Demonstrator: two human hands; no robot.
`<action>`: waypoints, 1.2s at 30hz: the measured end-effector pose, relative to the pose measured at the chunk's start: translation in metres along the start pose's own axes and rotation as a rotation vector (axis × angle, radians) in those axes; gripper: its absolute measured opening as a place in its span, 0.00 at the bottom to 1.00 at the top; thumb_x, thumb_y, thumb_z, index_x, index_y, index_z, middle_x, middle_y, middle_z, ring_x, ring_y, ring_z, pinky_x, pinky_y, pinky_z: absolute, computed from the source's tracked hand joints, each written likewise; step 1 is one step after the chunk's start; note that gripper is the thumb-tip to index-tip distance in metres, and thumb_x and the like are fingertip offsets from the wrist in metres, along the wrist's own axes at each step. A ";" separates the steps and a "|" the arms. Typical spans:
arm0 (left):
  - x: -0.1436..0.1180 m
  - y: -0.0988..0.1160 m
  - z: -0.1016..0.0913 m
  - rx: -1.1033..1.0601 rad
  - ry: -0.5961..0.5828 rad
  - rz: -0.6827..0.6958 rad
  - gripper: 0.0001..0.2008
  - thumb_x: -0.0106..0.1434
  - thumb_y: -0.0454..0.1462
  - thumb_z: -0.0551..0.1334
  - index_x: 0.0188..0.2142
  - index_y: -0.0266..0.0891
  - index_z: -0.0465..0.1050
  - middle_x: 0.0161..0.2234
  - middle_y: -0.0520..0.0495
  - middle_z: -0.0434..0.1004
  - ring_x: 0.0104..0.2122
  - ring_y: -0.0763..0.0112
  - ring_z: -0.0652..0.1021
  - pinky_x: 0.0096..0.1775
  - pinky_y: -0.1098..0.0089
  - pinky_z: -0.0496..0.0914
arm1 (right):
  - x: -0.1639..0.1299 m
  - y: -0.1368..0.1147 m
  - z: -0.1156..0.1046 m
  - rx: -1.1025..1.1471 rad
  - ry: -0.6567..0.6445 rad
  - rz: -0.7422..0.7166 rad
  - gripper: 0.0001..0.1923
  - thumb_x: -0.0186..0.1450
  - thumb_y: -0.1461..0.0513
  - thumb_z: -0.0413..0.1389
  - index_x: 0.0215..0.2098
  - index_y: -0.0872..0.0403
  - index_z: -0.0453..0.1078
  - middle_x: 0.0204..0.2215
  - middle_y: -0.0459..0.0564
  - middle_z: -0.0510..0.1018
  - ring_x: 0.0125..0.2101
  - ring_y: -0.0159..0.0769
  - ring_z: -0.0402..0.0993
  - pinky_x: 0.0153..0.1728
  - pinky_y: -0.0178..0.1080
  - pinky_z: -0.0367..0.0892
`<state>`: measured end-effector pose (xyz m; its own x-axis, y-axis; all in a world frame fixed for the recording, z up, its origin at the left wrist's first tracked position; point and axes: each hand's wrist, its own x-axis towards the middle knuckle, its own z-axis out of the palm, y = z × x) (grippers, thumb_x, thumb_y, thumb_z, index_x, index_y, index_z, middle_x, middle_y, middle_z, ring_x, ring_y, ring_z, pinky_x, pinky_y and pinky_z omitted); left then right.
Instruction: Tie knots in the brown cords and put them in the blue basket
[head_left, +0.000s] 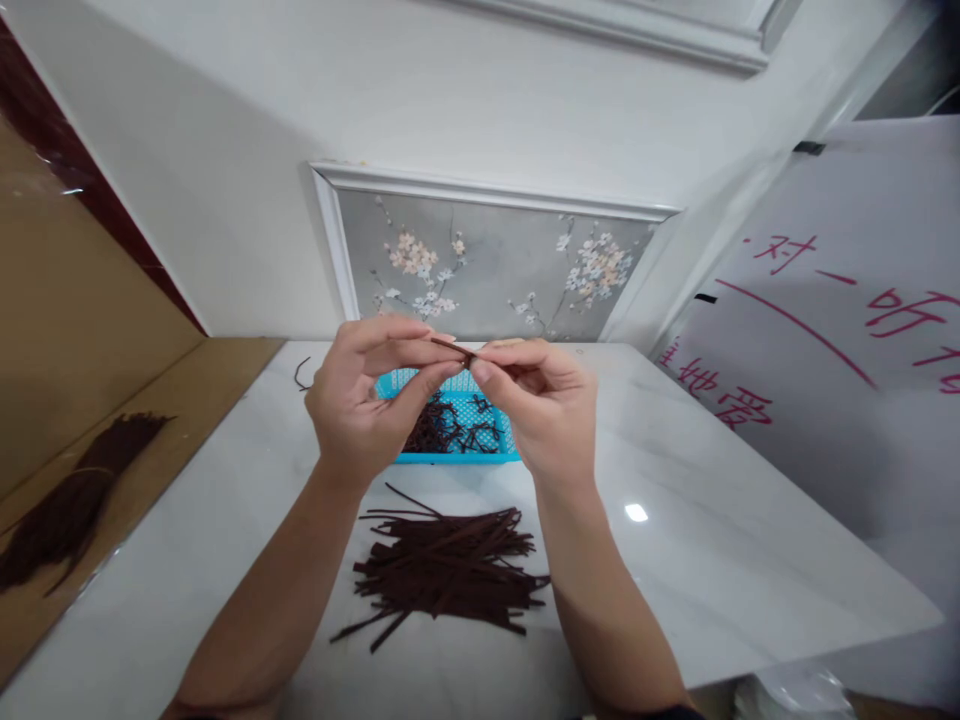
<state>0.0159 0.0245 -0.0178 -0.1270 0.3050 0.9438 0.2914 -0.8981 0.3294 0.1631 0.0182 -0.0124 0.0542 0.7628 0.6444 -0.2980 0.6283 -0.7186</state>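
A thin dark brown strip [452,347] is pinched between the fingertips of both hands, above the far part of the table. My left hand [371,395] closes on it from the left, thumb against fingers. From the right, my right hand [544,400] grips it close to the left fingertips. Behind and below the hands stands a blue perforated basket [457,459], holding many small dark brown knotted pieces [435,428]. Nearer to me, between my forearms, lies a loose pile of dark brown strips [450,565].
A tied bundle of dark strips [82,500] lies on cardboard at the left. One curved strip [301,374] lies left of the basket on the white marbled table [712,530]. A wall with a floral panel [495,260] rises behind; a white board with red writing [847,300] stands right.
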 end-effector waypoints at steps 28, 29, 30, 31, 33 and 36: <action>0.004 0.012 0.000 -0.020 -0.057 -0.326 0.20 0.59 0.36 0.69 0.48 0.46 0.65 0.31 0.54 0.78 0.32 0.72 0.80 0.31 0.72 0.77 | 0.000 0.007 0.002 -0.623 0.151 -0.350 0.02 0.61 0.59 0.65 0.34 0.47 0.77 0.43 0.49 0.75 0.48 0.42 0.73 0.53 0.50 0.70; 0.004 0.013 0.000 -0.026 -0.051 -0.334 0.20 0.59 0.36 0.69 0.48 0.46 0.65 0.32 0.54 0.78 0.32 0.72 0.80 0.31 0.73 0.77 | 0.000 0.007 0.002 -0.641 0.162 -0.360 0.03 0.61 0.58 0.65 0.33 0.47 0.77 0.44 0.50 0.74 0.49 0.43 0.72 0.55 0.52 0.68; 0.004 0.014 0.000 -0.031 -0.049 -0.342 0.19 0.59 0.36 0.69 0.48 0.45 0.65 0.32 0.53 0.78 0.32 0.73 0.80 0.30 0.73 0.77 | 0.000 0.007 0.003 -0.656 0.163 -0.369 0.03 0.62 0.58 0.64 0.33 0.47 0.77 0.45 0.50 0.74 0.51 0.43 0.72 0.57 0.53 0.67; 0.005 0.014 0.000 -0.034 -0.050 -0.349 0.19 0.59 0.36 0.68 0.48 0.45 0.65 0.32 0.53 0.78 0.32 0.73 0.80 0.30 0.74 0.77 | 0.000 0.008 0.003 -0.666 0.155 -0.374 0.03 0.62 0.57 0.64 0.33 0.47 0.76 0.46 0.50 0.74 0.52 0.44 0.71 0.58 0.54 0.65; 0.006 0.015 0.000 -0.035 -0.058 -0.356 0.19 0.60 0.36 0.68 0.48 0.45 0.64 0.32 0.53 0.78 0.31 0.73 0.80 0.29 0.74 0.76 | 0.000 0.008 0.003 -0.673 0.124 -0.374 0.03 0.63 0.57 0.62 0.34 0.47 0.76 0.48 0.51 0.75 0.54 0.45 0.70 0.59 0.56 0.64; 0.006 0.016 0.000 -0.030 -0.071 -0.346 0.19 0.60 0.36 0.67 0.48 0.45 0.64 0.32 0.54 0.77 0.32 0.74 0.80 0.30 0.74 0.77 | 0.000 0.008 0.003 -0.661 0.073 -0.362 0.04 0.65 0.57 0.61 0.35 0.48 0.74 0.50 0.52 0.75 0.57 0.46 0.68 0.60 0.57 0.63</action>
<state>0.0195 0.0121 -0.0072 -0.1474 0.6133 0.7760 0.2145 -0.7460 0.6304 0.1583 0.0224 -0.0176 0.1101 0.4850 0.8675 0.3824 0.7850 -0.4874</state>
